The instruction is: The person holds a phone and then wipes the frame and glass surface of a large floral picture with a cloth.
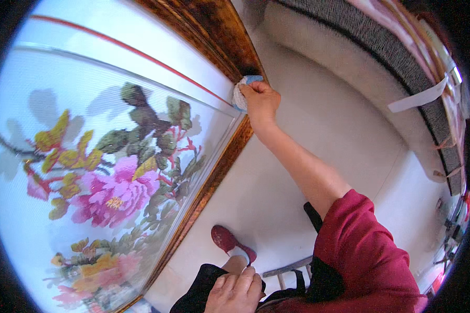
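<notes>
My right hand [261, 102] pinches a white and blue cloth [241, 94] and presses it against the lower corner of a brown and gold picture frame [231, 150]. Within the frame, a floral picture [115, 187] shows pink and yellow blossoms with green leaves, and a red line [113, 42] runs along its border. My left hand [235, 291] rests near my knee, over dark trousers, with its fingers close together; whether it holds anything is hidden.
Beside the frame lies a pale floor [329, 109]. A sofa [376, 66] with grey fabric curves along the upper right, with a white strip [419, 98] hanging over it. My red shoe [229, 240] stands below, near a stool's curved edge [288, 268].
</notes>
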`<state>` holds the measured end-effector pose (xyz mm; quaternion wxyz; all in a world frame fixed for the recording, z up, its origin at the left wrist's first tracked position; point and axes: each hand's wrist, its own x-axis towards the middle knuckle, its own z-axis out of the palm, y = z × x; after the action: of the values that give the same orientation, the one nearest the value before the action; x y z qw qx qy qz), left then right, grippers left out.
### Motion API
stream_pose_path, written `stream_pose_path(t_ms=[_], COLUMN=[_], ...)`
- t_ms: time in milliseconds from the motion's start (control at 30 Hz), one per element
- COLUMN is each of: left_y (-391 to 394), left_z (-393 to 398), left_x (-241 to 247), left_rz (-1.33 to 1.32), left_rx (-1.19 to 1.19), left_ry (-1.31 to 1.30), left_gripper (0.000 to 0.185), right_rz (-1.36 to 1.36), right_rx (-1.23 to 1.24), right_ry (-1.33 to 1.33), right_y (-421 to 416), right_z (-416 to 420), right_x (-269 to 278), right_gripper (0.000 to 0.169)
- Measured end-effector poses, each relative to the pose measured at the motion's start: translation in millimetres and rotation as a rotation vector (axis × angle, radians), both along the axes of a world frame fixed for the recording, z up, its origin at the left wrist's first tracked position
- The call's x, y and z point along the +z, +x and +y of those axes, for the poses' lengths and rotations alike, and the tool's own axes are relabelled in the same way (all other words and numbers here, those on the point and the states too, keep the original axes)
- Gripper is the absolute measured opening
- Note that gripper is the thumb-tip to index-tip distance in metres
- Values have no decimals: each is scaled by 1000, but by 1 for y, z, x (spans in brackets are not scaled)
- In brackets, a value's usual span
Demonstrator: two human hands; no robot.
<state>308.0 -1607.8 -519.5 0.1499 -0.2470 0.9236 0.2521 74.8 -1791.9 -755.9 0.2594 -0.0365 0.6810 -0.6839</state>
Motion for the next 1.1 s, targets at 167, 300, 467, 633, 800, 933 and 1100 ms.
stream_pose_path(t_ms=[167, 300, 467, 633, 800, 933, 1100], left_y=[8, 11, 0, 0, 2, 7, 8], left_z=[3, 14, 2, 0, -8, -24, -34], left_x=[-1, -5, -18, -29, -38, -38, -45], left_rz=[14, 2, 19, 80, 160, 141, 165], left_rx=[-16, 79, -144, -84, -25, 0, 3], left_ry=[-23, -11, -34, -132, -146, -113, -110], left_gripper=[34, 26, 12, 11, 13, 14, 15], right_rz=[285, 516, 814, 919, 983, 1038, 1126], right_rx=[-25, -9, -33, -58, -90, -106, -116], right_ry=[-22, -122, -199, -199, -191, -160, -103], right_y=[0, -1, -10, -5, -6, -1, -4], right_z=[-9, -21, -36, -54, -66, -77, -84], right_x=[64, 116, 206, 307, 402, 467, 548], right_gripper=[18, 21, 15, 13, 13, 13, 13])
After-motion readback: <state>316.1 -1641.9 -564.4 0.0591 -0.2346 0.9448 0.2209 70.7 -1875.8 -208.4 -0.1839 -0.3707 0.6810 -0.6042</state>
